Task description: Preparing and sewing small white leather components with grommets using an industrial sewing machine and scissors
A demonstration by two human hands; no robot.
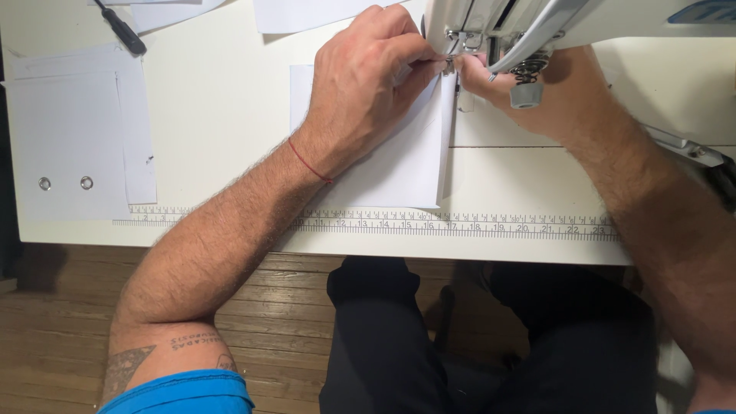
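Left hand [366, 80] palm down, forearm slanting across counter [215, 107], fingers pinched together on folded edge of white fabric piece [406, 165] under sewing machine [537, 23] head. Right hand [529, 96] partly hidden beneath machine, fingers pinching same fabric edge near needle. Fabric lies flat above printed ruler strip [460, 226].

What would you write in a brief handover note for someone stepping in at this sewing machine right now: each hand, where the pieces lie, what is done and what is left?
Left hand: pinching the top edge of the white fabric piece under the sewing machine head.
Right hand: behind the head, fingers at the needle area, partly hidden.
Fabric lies flat on the table, right edge folded. Another white piece with two eyelets lies far left.
Done: the piece is positioned at the needle.
Left: no stitching can be seen on it.
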